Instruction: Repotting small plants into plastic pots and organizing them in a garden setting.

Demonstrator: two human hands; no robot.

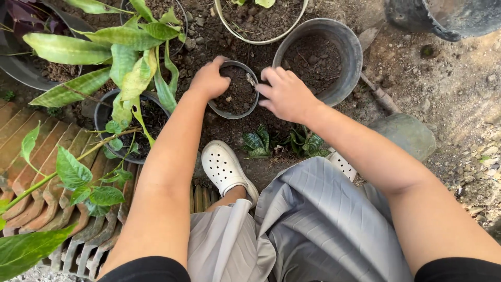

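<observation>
Head view, looking down past grey pleated trousers [323, 224] to bare ground. Both hands meet at a small round dark plastic pot filled with soil [236, 94], which stands on the dirt just beyond the person's feet. The left hand [209, 79] curls over the pot's left rim, fingers bent down onto the edge and gripping it. The right hand [284, 94] lies at the pot's right rim with fingers spread and reaching over the soil; whether it actually grips the rim or only touches it cannot be told.

Just beside the small pot, to its right and slightly further away, stands a larger grey round bucket half full of dark soil [342, 47] — the right hand overlaps its near wall. Beyond the small pot sits a pale-rimmed round pot of soil [224, 23], cut off by the picture's top edge.

Between the pot and the person's knees, two small plants with dark green striped leaves [284, 142] lie on the ground. A white perforated clog [223, 166] is on the left foot, just below them. To the left, a black pot holding a plant with long yellow-green leaves [102, 117] stands near the left forearm, and a ribbed terracotta tile surface [47, 156] runs along the lower left. A grey stone [404, 133] lies to the right.
</observation>
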